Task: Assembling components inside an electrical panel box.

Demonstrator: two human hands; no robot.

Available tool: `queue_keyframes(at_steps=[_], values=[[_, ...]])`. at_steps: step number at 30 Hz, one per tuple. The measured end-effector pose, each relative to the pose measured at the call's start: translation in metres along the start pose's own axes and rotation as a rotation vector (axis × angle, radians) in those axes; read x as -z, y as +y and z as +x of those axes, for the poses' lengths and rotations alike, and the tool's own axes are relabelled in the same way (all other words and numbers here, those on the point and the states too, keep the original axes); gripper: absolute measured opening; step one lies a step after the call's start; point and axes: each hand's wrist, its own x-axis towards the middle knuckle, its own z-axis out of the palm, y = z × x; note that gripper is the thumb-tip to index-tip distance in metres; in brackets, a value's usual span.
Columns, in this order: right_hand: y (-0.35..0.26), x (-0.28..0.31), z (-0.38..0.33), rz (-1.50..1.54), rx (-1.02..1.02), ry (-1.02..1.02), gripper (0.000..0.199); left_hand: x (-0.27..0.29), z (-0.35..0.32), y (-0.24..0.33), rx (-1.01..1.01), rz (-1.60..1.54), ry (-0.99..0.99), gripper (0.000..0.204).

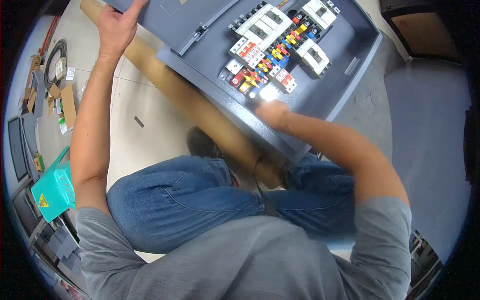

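A grey metal electrical cabinet (245, 120) lies tilted in front of me, its door (180, 25) swung out to the left. My left hand (119, 24) grips the door's outer edge, thumb on its face. Inside sit white circuit breakers (270, 24), a smaller breaker (313, 57) and red, yellow and blue busbar parts (272, 57). Closed at the cabinet's near inner wall, my right hand (272, 114) is just below a small red-and-white breaker (283, 79). A bright white glare lies by its fingertips, hiding what they hold, if anything.
Under the cabinet runs a long brown cardboard tube (180, 95). On the left are a teal plastic stool (54, 185), an opened carton (65, 105) and a coiled black cable (54, 62). A dark strip (139, 121) lies on the floor. A grey panel (425, 130) stands at right.
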Motion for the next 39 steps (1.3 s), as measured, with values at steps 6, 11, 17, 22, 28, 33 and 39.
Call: queue_keyframes(at_steps=[6, 11, 17, 22, 28, 33, 39], values=[[0.001, -0.016, 0.011, 0.180, -0.205, 0.030, 0.027, -0.002, 0.001, -0.007, 0.014, -0.132, -0.050, 0.027], [0.003, -0.021, 0.011, 0.228, -0.194, 0.139, 0.027, 0.000, 0.003, -0.008, 0.053, -0.140, -0.067, 0.026], [-0.005, -0.019, 0.014, 0.272, -0.211, 0.108, 0.026, 0.000, 0.001, -0.006, 0.058, -0.113, -0.072, 0.026], [-0.005, -0.022, 0.017, 0.292, -0.244, 0.141, 0.026, 0.002, 0.003, -0.011, 0.030, -0.049, -0.079, 0.027], [-0.004, -0.026, 0.018, 0.293, -0.244, 0.133, 0.027, -0.001, 0.002, -0.010, 0.025, -0.128, -0.049, 0.027], [0.000, -0.031, 0.020, 0.244, -0.214, 0.134, 0.027, 0.006, 0.004, -0.014, 0.056, -0.081, -0.106, 0.029], [0.004, -0.039, 0.020, 0.193, -0.153, 0.191, 0.027, 0.003, 0.002, -0.012, 0.069, -0.148, -0.140, 0.029]])
